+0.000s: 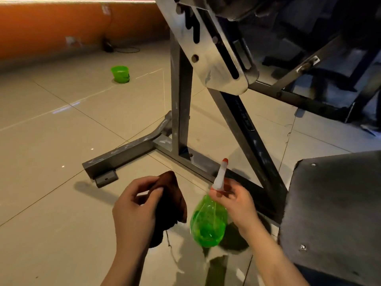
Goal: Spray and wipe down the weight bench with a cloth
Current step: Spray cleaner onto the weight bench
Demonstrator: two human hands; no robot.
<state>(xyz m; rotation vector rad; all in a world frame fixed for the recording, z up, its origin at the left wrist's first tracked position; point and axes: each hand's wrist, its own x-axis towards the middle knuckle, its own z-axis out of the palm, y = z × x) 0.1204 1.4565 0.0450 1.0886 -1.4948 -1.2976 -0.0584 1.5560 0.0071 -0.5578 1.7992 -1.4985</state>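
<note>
Underfoot, the floor [61,124] is laid with large glossy beige tiles split by thin dark joints, and it mirrors streaks of light. A wet patch with a dark reflection spreads across the tiles at the bottom, between the two forearms. Along the far side runs an orange wall [51,27] with a bright strip of light at its top edge; a dark plug and a cable [121,50] lie at its foot. A small green cup [120,74] stands alone on the tiles, well apart from everything else.

The weight bench [206,65] fills the upper right: a scuffed grey metal frame with a slotted adjuster plate, an upright post, and a slanted brace running down to a floor bar that ends in a small bolted foot at the left. A grey padded panel with screws fills the lower right corner.

The left hand [136,207] grips a dark brown cloth [172,200], fingers curled round it, thumb pressed on top; the cloth hangs below the palm. The right hand [235,201] holds a green spray bottle [208,221] by its neck, fingers wrapped under the white head, whose orange-tipped nozzle points toward the frame's floor bar. Both hands hover above the floor, just in front of the bench base.
</note>
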